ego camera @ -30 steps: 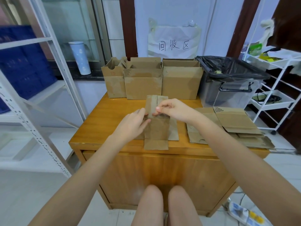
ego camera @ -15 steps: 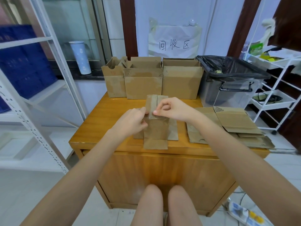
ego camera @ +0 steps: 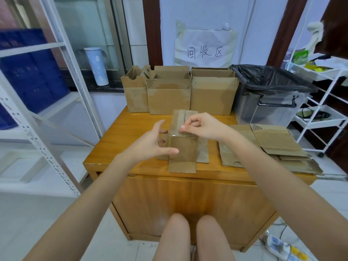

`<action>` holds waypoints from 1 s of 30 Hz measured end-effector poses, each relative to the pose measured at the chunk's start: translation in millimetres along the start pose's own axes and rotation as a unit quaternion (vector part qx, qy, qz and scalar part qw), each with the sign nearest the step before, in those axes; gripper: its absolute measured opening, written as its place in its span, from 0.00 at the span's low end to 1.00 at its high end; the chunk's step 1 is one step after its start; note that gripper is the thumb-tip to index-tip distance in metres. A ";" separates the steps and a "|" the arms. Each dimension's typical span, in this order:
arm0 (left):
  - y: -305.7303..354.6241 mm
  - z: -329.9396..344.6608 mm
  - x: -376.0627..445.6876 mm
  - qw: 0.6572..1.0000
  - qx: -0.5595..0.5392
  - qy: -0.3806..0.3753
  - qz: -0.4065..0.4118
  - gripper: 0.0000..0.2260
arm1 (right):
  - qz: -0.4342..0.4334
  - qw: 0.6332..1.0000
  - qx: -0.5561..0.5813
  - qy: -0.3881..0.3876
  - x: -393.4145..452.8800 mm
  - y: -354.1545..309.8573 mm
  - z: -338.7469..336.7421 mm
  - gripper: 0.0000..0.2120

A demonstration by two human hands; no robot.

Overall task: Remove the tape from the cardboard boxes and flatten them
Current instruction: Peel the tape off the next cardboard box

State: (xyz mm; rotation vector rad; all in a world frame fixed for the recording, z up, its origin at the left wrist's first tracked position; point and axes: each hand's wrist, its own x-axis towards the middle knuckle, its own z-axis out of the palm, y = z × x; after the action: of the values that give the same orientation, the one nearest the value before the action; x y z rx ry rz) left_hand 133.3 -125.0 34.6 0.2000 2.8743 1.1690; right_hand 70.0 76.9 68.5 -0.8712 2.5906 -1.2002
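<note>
Right hand (ego camera: 202, 127) pinched clear tape (ego camera: 181, 134) on the small cardboard box (ego camera: 183, 147) at the wooden table's (ego camera: 122, 140) front-middle, while my left hand (ego camera: 152, 142) hovered spread-fingered beside the box's left side.

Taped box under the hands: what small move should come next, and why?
Probably set the left hand back against the small cardboard box to steady it. That hand hovers open beside it, while the right hand pinches the clear tape at the top edge, ready to peel.
</note>
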 end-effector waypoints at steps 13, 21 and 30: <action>-43.7 36.1 5.3 0.923 0.283 0.217 0.143 0.07 | 0.013 1.000 0.013 -0.007 -1.5 1.2 0.0 0.14; -24.7 -1.0 13.3 0.833 0.458 0.151 0.272 0.10 | 0.024 0.999 0.015 -0.016 0.6 0.7 -2.6 0.14; -13.6 -27.2 15.7 0.745 0.582 0.124 0.301 0.12 | 0.041 0.998 0.026 -0.032 2.0 -1.6 -2.3 0.14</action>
State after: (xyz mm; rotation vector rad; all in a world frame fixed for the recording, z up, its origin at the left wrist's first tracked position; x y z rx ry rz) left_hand 114.2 -151.4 45.0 1.0906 3.3628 -0.9236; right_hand 68.2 76.4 71.5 -0.7724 2.5070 -1.1917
